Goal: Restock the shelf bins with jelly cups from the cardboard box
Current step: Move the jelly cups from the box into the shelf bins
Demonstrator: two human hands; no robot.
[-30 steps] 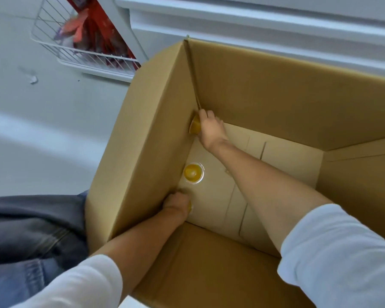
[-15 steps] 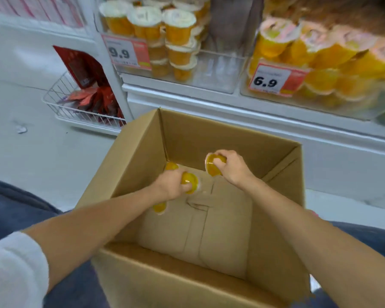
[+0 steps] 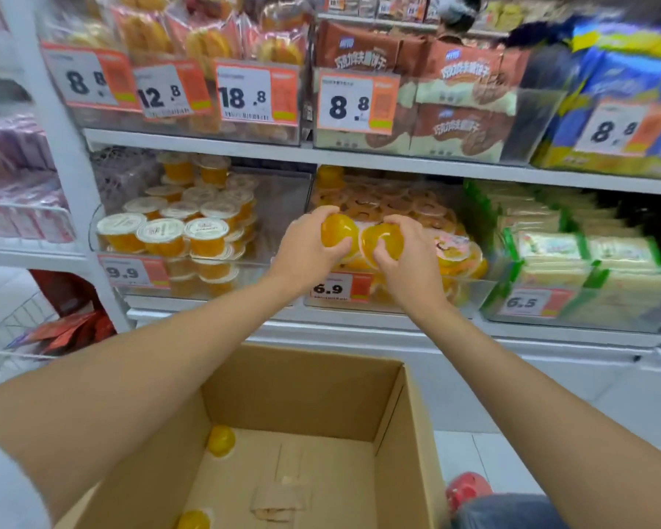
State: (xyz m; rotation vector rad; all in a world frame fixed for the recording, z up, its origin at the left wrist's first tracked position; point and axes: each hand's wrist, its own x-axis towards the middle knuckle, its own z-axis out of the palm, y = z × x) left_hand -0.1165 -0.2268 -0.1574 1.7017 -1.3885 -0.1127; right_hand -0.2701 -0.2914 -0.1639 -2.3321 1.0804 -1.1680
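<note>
Round yellow plastic jelly cup (image 3: 338,231) gripped in left hand (image 3: 308,250); second jelly cup (image 3: 384,240) gripped in right hand (image 3: 407,261). Both are side by side, just in front of the clear plastic shelf bin (image 3: 474,292) tagged 6.9. Step: delivery to the bin. Next, likely: lift over the bin's front wall and release. Two spare cups (image 3: 221,440) lie in the brown cardboard box (image 3: 302,391) below the bin.

On the upper shelf (image 3: 359,156) we see brown biscuit packs (image 3: 462,120) in the middle, blue bags (image 3: 626,82) at its right end and orange snack bags (image 3: 207,43) towards its left, with price tags (image 3: 355,103) in front. Below the blue bags lie green-edged packs (image 3: 588,261). At far left we find pink packs (image 3: 12,173) above a wire basket (image 3: 20,322) holding red packets (image 3: 69,330). A red shoe (image 3: 468,488) rests on the white floor (image 3: 474,448).
</note>
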